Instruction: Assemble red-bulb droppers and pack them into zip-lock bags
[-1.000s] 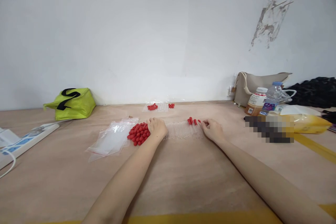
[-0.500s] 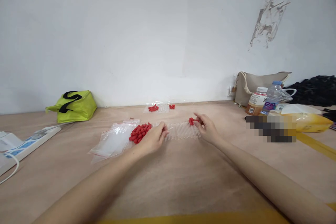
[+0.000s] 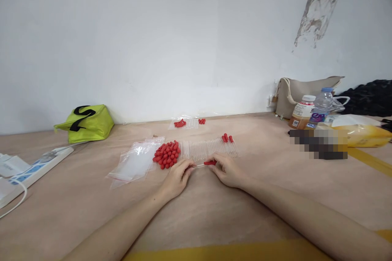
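Thin clear tube (image 3: 199, 166) and slim red bulb (image 3: 209, 163) are in one line.
My left fingers (image 3: 186, 164) are clamped on the tube, my right fingers (image 3: 217, 157) on the bulb, at the near side of the row of clear tubes (image 3: 200, 149).

Room on tabletop (image 3: 191, 216) between forearms (image 3: 128, 228), with red bulbs (image 3: 167, 155) and seemingly glass tubes (image 3: 199, 149) beyond.

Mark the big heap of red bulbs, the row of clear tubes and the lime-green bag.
Heap of red bulbs (image 3: 167, 155): head view, middle of the pile.
Row of clear tubes (image 3: 201, 150): head view, mid-row.
Lime-green bag (image 3: 92, 129): head view, its side.
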### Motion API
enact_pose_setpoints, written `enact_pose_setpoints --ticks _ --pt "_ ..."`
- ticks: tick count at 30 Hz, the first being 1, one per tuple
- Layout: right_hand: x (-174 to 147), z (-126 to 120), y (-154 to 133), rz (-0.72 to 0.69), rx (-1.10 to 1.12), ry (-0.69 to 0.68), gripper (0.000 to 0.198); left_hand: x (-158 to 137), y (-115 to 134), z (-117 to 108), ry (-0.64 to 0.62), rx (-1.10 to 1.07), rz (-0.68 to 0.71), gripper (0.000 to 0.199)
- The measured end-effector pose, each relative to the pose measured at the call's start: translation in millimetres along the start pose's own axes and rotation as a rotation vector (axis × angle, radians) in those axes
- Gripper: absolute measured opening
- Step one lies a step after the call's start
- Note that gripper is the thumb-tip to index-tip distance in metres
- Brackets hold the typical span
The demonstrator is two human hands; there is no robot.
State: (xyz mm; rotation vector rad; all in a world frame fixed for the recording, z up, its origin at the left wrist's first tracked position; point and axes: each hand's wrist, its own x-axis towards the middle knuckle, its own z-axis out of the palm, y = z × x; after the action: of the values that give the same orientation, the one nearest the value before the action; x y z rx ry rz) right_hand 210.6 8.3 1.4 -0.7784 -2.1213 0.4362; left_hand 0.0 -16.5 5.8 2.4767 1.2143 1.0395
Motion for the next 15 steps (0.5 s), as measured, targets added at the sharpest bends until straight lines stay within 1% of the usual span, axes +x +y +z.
enact_pose_setpoints --ticks 6,9,15 --pt "0.7 -2.4 -2.2 -0.018 0.035 -0.039 0.016 -0.6 -0.7 0.1 0.001 -0.004 -0.006 0.016" --pt "0.1 -1.7 -0.4 -0.025 0.042 -0.029 0.016 -0.3 -0.5 0.3 -0.011 -0.013 0.008 0.017" --pt "-1.0 0.3 5.7 -0.049 0.069 -0.053 0.015 -0.4 0.1 -0.1 -0.011 -0.030 0.057 0.020"
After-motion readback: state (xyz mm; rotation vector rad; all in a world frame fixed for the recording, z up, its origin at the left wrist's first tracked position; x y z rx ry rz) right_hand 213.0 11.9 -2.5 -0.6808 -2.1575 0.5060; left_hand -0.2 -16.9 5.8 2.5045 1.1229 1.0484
